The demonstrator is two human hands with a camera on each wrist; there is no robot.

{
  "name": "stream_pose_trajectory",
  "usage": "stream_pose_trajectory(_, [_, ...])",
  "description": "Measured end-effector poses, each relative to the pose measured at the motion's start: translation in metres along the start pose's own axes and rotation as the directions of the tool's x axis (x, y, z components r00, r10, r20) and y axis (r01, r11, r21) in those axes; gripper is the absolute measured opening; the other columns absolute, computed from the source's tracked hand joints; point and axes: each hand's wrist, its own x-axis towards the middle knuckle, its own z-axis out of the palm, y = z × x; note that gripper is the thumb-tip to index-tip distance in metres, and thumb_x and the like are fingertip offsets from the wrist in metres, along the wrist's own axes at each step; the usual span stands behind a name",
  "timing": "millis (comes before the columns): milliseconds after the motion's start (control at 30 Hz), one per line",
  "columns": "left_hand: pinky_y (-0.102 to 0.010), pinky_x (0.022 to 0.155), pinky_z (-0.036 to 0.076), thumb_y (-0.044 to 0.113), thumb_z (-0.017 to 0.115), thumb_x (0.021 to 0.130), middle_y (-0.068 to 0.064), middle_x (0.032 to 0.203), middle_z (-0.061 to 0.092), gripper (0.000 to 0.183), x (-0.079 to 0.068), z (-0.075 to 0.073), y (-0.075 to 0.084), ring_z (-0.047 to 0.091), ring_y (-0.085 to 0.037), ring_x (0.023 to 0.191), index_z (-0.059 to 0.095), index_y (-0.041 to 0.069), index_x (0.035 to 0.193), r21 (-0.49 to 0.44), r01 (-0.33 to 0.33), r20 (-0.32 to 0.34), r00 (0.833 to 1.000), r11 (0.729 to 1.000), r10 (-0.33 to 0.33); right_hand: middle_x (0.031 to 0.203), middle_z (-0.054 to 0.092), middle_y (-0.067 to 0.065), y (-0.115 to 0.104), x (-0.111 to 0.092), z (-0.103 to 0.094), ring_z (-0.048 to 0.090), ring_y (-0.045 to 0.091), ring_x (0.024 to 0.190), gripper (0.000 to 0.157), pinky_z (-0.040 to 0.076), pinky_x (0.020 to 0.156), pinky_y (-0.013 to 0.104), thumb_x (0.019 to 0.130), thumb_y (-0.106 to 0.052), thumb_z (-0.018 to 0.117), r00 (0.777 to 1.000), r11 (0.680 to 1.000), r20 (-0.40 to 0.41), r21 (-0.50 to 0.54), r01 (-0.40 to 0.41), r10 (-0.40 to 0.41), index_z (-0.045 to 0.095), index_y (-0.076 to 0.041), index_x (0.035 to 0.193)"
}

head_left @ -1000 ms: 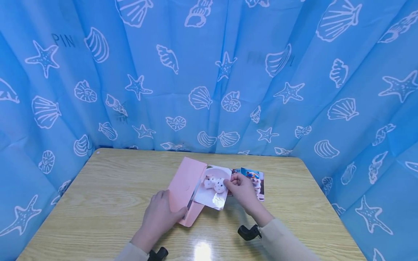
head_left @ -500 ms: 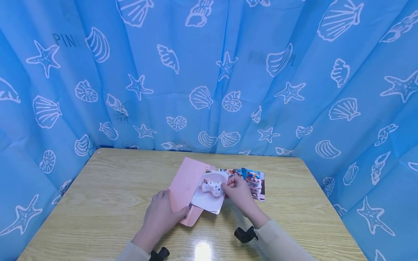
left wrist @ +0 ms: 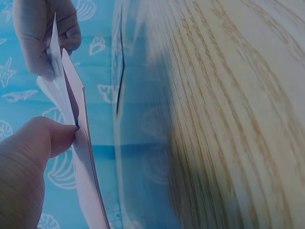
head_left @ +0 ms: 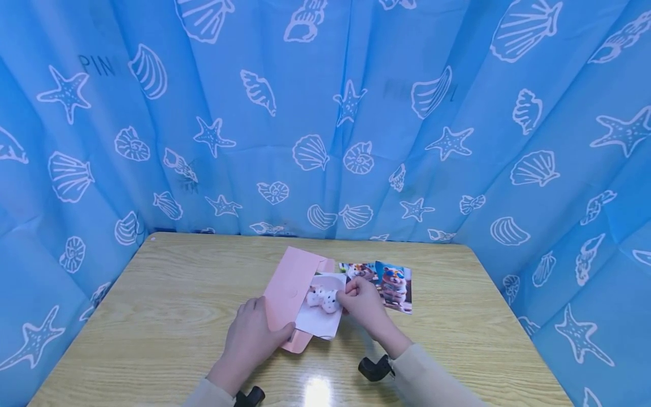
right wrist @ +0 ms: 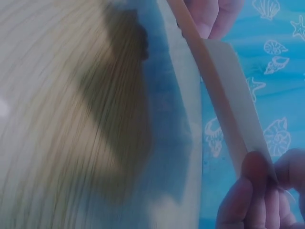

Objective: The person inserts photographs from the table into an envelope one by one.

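A pink envelope (head_left: 290,282) is tilted in my left hand (head_left: 246,336), which grips its lower left part with the thumb over the opening side. My right hand (head_left: 368,311) pinches the right edge of a photo (head_left: 317,322) of two small white spotted animals. The photo's left side meets the envelope's opening; its left edge is hidden there. In the left wrist view, my left thumb (left wrist: 52,136) presses by the mouth of the envelope, and the photo (left wrist: 56,62) stands beside the flap. In the right wrist view, the right fingers (right wrist: 255,167) pinch the card's lower end.
On the wooden table (head_left: 168,299) to the right lie two more photos, one of a hamster in sunglasses (head_left: 394,291) and another (head_left: 358,270) partly behind the right hand. A blue shell-patterned curtain (head_left: 325,113) hangs behind and at both sides.
My right hand has moved the photo left and slightly down, closer into the envelope's opening. More of the photos on the table shows. My left hand keeps its grip on the envelope.
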Motion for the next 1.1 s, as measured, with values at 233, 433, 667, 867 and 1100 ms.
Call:
stream_pose_trajectory(233, [-0.05,0.085,0.05,0.063,0.07,0.072,-0.024,0.121,0.056,0.095,0.001,0.002,0.002,0.053,-0.035,0.109,0.051,-0.011,0.129,-0.006,0.004,0.004,1.0,1.0,-0.004,0.07,0.058,0.008,-0.007,-0.005,0.005,0.06,0.018,0.056,0.017,0.056,0.056,0.038,0.087,-0.009,0.068,0.998,0.999,0.049,0.041,0.031,-0.033,0.054,0.0,0.088])
stream_pose_trajectory(433, [-0.05,0.084,0.05,0.063,0.069,0.072,-0.024,0.12,0.056,0.095,0.002,0.004,0.002,0.054,-0.035,0.108,0.051,-0.011,0.129,0.01,0.01,0.006,1.0,1.0,-0.01,0.073,0.062,0.01,-0.017,-0.01,0.007,0.063,0.02,0.055,0.024,0.056,0.053,0.036,0.089,-0.007,0.068,0.998,0.995,0.043,0.091,0.038,-0.042,0.053,0.003,0.105])
stream_pose_trajectory(667, [-0.051,0.084,0.05,0.06,0.073,0.072,-0.026,0.119,0.056,0.094,0.001,0.002,0.001,0.054,-0.036,0.107,0.051,-0.013,0.127,0.012,0.001,0.002,1.0,1.0,-0.001,0.075,0.066,0.011,-0.027,-0.014,0.009,0.067,0.028,0.062,0.026,0.057,0.061,0.045,0.09,-0.003,0.065,0.996,0.992,0.057,0.112,0.063,-0.07,0.054,0.005,0.113])
stream_pose_trajectory(867, [-0.05,0.083,0.05,0.06,0.072,0.072,-0.026,0.117,0.056,0.094,0.001,0.002,0.0,0.054,-0.036,0.106,0.051,-0.014,0.126,0.014,-0.013,-0.02,1.0,1.0,0.013,0.076,0.068,0.015,-0.027,-0.01,0.012,0.068,0.034,0.066,0.028,0.057,0.063,0.045,0.089,0.002,0.063,0.995,0.995,0.093,0.098,0.033,-0.042,0.053,0.006,0.115])
stream_pose_trajectory(1100, [-0.05,0.085,0.049,0.063,0.07,0.072,-0.026,0.117,0.057,0.096,0.002,0.002,0.003,0.053,-0.037,0.109,0.05,-0.013,0.127,-0.005,-0.011,-0.029,1.0,1.0,0.011,0.073,0.068,0.015,-0.016,-0.001,0.02,0.068,0.028,0.061,0.031,0.057,0.06,0.041,0.084,0.005,0.062,0.992,0.995,0.125,0.091,-0.029,0.017,0.049,0.008,0.112])
